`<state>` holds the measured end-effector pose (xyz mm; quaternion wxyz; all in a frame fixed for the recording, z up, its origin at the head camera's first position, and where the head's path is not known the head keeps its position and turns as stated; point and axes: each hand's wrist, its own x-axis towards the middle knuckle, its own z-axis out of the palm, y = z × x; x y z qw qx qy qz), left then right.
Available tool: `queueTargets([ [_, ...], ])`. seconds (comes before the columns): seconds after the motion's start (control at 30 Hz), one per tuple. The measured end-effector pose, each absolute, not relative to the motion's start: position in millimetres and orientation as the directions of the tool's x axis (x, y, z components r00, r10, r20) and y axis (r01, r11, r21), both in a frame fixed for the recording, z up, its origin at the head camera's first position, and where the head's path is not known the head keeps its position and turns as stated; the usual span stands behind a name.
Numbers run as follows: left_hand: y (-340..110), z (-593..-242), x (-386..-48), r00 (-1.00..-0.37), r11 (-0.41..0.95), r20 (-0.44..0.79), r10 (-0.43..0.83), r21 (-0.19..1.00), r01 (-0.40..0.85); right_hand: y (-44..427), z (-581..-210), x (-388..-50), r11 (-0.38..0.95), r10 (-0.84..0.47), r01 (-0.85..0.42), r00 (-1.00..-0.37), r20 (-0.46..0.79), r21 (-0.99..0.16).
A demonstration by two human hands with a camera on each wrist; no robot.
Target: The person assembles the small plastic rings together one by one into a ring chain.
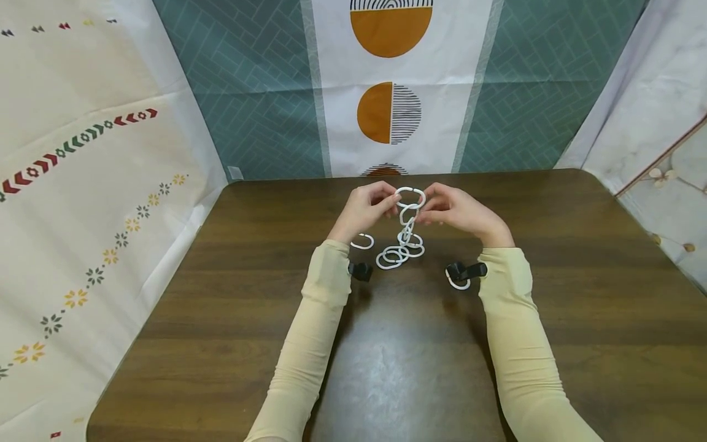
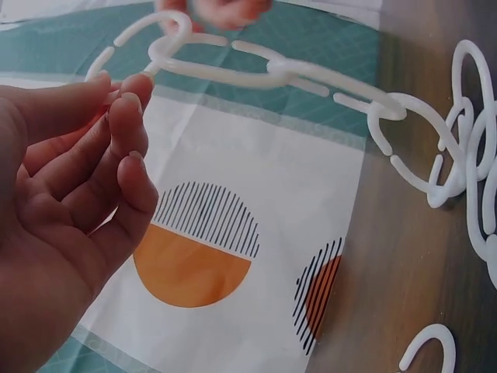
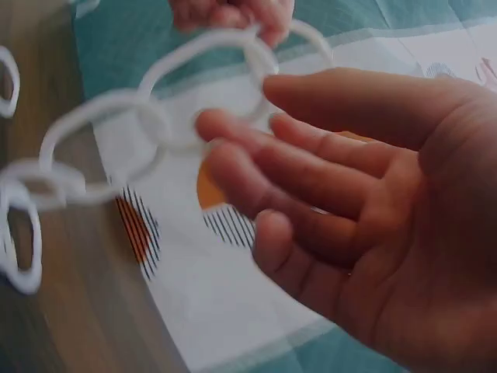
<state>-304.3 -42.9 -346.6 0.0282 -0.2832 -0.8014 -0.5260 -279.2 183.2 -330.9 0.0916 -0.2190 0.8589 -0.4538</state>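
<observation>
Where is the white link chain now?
In the head view, the white link chain hangs from the left hand, beside the right hand, down onto the table.

Wooden table viewed forward-down from head; white link chain shared by both close wrist views, aimed from opposite sides toward printed backdrop.

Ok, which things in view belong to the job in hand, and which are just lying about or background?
In the job:
White plastic-looking chain of oval links, pinched by the left hand
Right hand, beside it
Probably the loose white C-shaped link nearer the left hand, and a similar link nearer the right

Background:
Brown wood-grain table
Teal-and-white patterned cloth
</observation>
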Motion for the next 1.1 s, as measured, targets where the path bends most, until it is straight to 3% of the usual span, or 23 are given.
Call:
queueTargets([
  [0.13, -43.7, -345.2, -304.9, -0.839, 0.279, 0.359, 0.409, 0.826, 0.489, 194.7, -333.7, -275.6, 0.634, -0.526, -0.364, -0.850, -0.035, -0.682],
  [0.27, -45.5, -343.5, -304.0, -0.840, 0.285, 0.361, 0.406, 0.823, 0.491, 204.2, -346.9, -271.0, 0.721, -0.604, -0.425, -0.772, -0.196, -0.547],
  [0.47, -45.9, -341.3, -304.9, -0.838, 0.300, 0.367, 0.405, 0.812, 0.500, 215.3, -369.7, -260.1, 0.777, -0.601, -0.402, -0.703, -0.381, -0.484],
  [0.63, -45.9, -340.6, -305.2, -0.834, 0.308, 0.365, 0.414, 0.806, 0.506, 220.6, -382.7, -255.2, 0.797, -0.577, -0.396, -0.722, -0.381, -0.456],
  [1.0, -44.5, -342.7, -303.3, -0.838, 0.325, 0.341, 0.426, 0.807, 0.494, 221.4, -381.1, -252.8, 0.753, -0.622, -0.431, -0.713, -0.323, -0.497],
  [1.1, -43.1, -344.0, -302.9, -0.834, 0.322, 0.335, 0.439, 0.808, 0.494, 223.0, -376.1, -253.4, 0.739, -0.611, -0.402, -0.739, -0.285, -0.541],
])
